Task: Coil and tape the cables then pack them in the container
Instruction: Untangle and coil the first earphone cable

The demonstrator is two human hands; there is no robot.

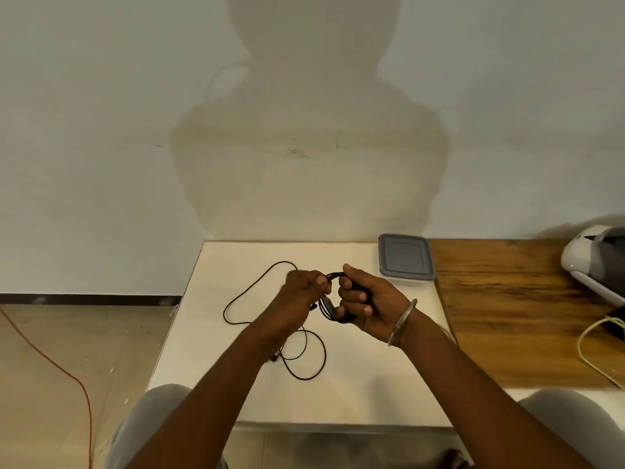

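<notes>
Both hands grip cable (236, 299) — table (372, 384) edge near.

Dim warm light from behind casts the person's shadow on the wall (101, 113); edges bow, hands blur.
</notes>
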